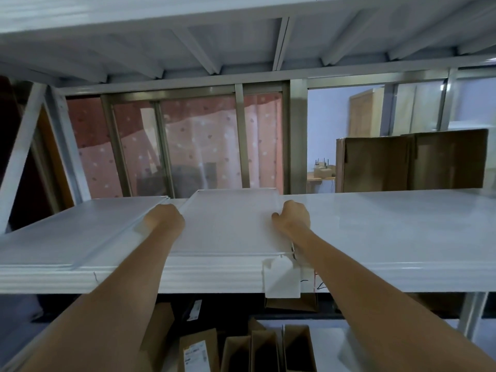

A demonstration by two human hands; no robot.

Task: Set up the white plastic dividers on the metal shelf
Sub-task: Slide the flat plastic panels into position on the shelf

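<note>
Head view: both arms stretched forward, left hand (164, 216) and right hand (293, 216) curled on divider (228, 224) edges, flat on shelf (389, 232); fingers' grip unclear.

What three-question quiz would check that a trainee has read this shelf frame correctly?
1. True or false: the divider panel between the hands stands upright.
2. Which hand grips the panel's right edge: A) left hand B) right hand?
3. What stands at the back right of the metal shelf?

Key:
1. False; it lies flat on the shelf.
2. B.
3. A brown cardboard box.
</note>
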